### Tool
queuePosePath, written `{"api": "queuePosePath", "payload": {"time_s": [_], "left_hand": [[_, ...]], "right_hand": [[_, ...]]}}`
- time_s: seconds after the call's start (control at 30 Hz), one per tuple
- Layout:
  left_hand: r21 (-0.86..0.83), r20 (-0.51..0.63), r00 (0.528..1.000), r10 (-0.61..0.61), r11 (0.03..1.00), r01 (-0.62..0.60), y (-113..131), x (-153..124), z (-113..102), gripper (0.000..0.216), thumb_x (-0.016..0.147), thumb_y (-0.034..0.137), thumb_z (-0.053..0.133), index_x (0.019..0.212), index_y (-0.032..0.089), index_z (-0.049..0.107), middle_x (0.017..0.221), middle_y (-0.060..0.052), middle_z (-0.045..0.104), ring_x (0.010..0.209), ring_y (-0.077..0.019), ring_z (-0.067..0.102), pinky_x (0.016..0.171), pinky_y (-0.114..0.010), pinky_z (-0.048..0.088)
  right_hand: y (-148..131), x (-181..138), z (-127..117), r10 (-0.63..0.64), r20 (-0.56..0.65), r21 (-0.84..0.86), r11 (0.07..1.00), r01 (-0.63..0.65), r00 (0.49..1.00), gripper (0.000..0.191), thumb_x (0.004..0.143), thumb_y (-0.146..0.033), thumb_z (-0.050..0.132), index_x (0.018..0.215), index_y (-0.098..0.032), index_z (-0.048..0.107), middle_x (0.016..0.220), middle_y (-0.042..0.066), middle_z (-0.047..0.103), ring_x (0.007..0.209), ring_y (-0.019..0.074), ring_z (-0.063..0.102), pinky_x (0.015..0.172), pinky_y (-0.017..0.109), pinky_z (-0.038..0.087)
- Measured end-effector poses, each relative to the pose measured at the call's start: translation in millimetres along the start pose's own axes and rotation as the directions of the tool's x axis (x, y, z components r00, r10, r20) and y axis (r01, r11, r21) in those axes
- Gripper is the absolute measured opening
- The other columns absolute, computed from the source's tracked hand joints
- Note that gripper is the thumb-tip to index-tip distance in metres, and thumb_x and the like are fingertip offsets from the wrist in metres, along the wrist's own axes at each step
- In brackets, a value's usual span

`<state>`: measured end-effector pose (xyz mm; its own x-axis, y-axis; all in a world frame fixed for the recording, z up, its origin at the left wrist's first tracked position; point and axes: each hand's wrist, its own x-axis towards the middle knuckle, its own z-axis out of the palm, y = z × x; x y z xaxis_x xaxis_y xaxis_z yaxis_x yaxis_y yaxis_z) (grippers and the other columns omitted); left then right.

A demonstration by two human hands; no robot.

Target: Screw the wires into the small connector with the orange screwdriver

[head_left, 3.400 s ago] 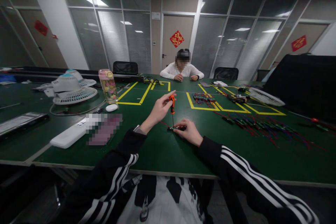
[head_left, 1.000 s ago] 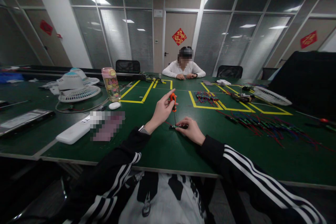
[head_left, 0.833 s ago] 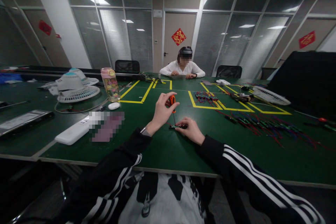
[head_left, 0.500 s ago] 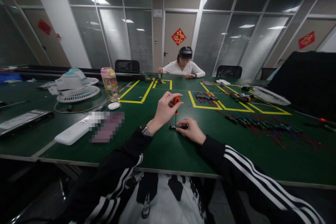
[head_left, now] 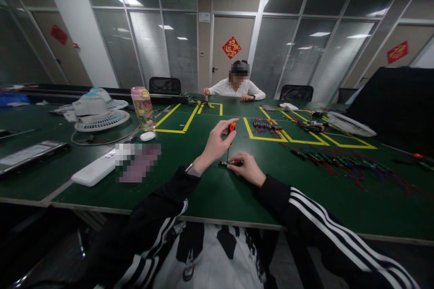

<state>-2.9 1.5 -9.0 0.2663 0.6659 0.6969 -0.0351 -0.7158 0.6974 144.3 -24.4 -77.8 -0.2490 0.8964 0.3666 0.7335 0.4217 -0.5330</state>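
My left hand point(head_left: 219, 142) is closed around the orange-and-black handle of a screwdriver point(head_left: 232, 128), one finger stretched over its top. The thin shaft points down, slightly tilted, to a small green circuit board point(head_left: 224, 163) on the table. My right hand point(head_left: 248, 169) pinches that board from the right and rests against the tabletop. Its fingers cover much of the board, and a dark red part shows beneath them. Whether the tip sits in a screw is too small to tell.
Boards with red and blue wires point(head_left: 342, 162) lie to the right, and a wired bunch point(head_left: 266, 126) sits inside yellow tape. Leftward are a bottle point(head_left: 143, 110), a white fan point(head_left: 101, 119) and a white power strip point(head_left: 93, 169). A person point(head_left: 237, 86) sits opposite.
My left hand has shifted slightly right and turned at the wrist, and the screwdriver's handle now leans a little to the right. My right hand has stayed on the board.
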Motion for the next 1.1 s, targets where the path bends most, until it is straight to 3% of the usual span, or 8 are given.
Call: {"api": "queuePosePath", "payload": {"time_s": [0.17, 0.33, 0.43, 0.53, 0.73, 0.87, 0.93, 1.1], "left_hand": [[0.123, -0.062, 0.998, 0.029, 0.992, -0.021, 1, -1, -5, 0.035, 0.081, 0.027, 0.056, 0.116, 0.023, 0.056, 0.097, -0.004, 0.054, 0.078, -0.0107, 0.058, 0.065, -0.022, 0.053], [0.354, -0.113, 0.982, 0.154, 0.929, -0.105, 9, -3, -6, 0.030, 0.079, 0.031, 0.061, 0.107, 0.021, 0.063, 0.094, -0.004, 0.053, 0.083, -0.0129, 0.055, 0.078, -0.026, 0.049], [0.209, -0.052, 0.993, 0.107, 0.973, -0.094, 7, -3, -5, 0.034, 0.089, 0.027, 0.045, 0.121, 0.023, 0.054, 0.105, -0.006, 0.057, 0.091, -0.0136, 0.058, 0.083, -0.028, 0.048], [0.039, -0.051, 0.999, 0.012, 0.999, -0.010, 1, -1, -3, 0.036, 0.089, 0.028, 0.043, 0.124, 0.021, 0.050, 0.102, -0.006, 0.061, 0.081, -0.0119, 0.061, 0.071, -0.025, 0.051], [0.269, -0.170, 0.980, 0.103, 0.962, -0.055, 4, -1, -7, 0.028, 0.080, 0.032, 0.059, 0.106, 0.022, 0.064, 0.098, -0.005, 0.055, 0.088, -0.0131, 0.056, 0.077, -0.025, 0.048], [0.048, -0.069, 0.997, 0.024, 0.999, -0.020, 3, 0, -7, 0.034, 0.091, 0.028, 0.038, 0.121, 0.022, 0.053, 0.110, -0.007, 0.057, 0.093, -0.0137, 0.058, 0.077, -0.026, 0.050], [0.013, -0.079, 0.997, -0.003, 1.000, 0.004, 0, 1, -6, 0.034, 0.090, 0.030, 0.041, 0.121, 0.021, 0.053, 0.105, -0.006, 0.058, 0.086, -0.0128, 0.059, 0.071, -0.024, 0.051], [0.363, -0.184, 0.973, 0.142, 0.929, -0.067, 2, -2, -8, 0.028, 0.081, 0.034, 0.058, 0.107, 0.023, 0.062, 0.095, -0.003, 0.052, 0.085, -0.0130, 0.055, 0.078, -0.026, 0.047]], "right_hand": [[1, 0, 0, -0.002, -0.006, 0.011, 1.000, 0.002, 1.000, 0.017, 0.072, -0.030, 0.068, 0.085, -0.020, 0.073, 0.073, 0.003, 0.061, 0.070, 0.0159, 0.054, 0.065, 0.026, 0.039], [-1, 0, -2, -0.017, -0.003, 0.002, 1.000, 0.017, 1.000, 0.016, 0.073, -0.029, 0.068, 0.085, -0.020, 0.073, 0.074, 0.003, 0.061, 0.071, 0.0161, 0.054, 0.066, 0.026, 0.040], [-1, -1, -2, -0.029, 0.002, 0.004, 1.000, 0.029, 1.000, 0.016, 0.073, -0.030, 0.068, 0.085, -0.020, 0.073, 0.074, 0.004, 0.062, 0.072, 0.0165, 0.054, 0.068, 0.027, 0.040], [-2, -1, -2, -0.028, 0.006, -0.001, 1.000, 0.028, 1.000, 0.016, 0.074, -0.030, 0.067, 0.086, -0.021, 0.073, 0.073, 0.004, 0.060, 0.073, 0.0169, 0.054, 0.068, 0.027, 0.039], [-1, -1, -2, -0.027, 0.013, -0.024, 0.999, 0.028, 1.000, 0.017, 0.075, -0.029, 0.065, 0.087, -0.021, 0.073, 0.075, 0.004, 0.060, 0.074, 0.0174, 0.053, 0.069, 0.028, 0.039], [0, -1, -1, -0.033, 0.028, -0.034, 0.999, 0.034, 0.999, 0.017, 0.076, -0.030, 0.064, 0.089, -0.022, 0.073, 0.074, 0.004, 0.059, 0.075, 0.0175, 0.053, 0.069, 0.028, 0.039], [1, -1, -1, -0.035, 0.026, -0.038, 0.999, 0.036, 0.999, 0.017, 0.076, -0.030, 0.065, 0.089, -0.022, 0.073, 0.074, 0.004, 0.059, 0.075, 0.0176, 0.053, 0.069, 0.028, 0.039], [0, -1, -1, -0.034, 0.018, -0.029, 0.999, 0.035, 0.999, 0.018, 0.075, -0.030, 0.065, 0.089, -0.022, 0.073, 0.075, 0.004, 0.059, 0.075, 0.0175, 0.053, 0.069, 0.028, 0.039]]}}
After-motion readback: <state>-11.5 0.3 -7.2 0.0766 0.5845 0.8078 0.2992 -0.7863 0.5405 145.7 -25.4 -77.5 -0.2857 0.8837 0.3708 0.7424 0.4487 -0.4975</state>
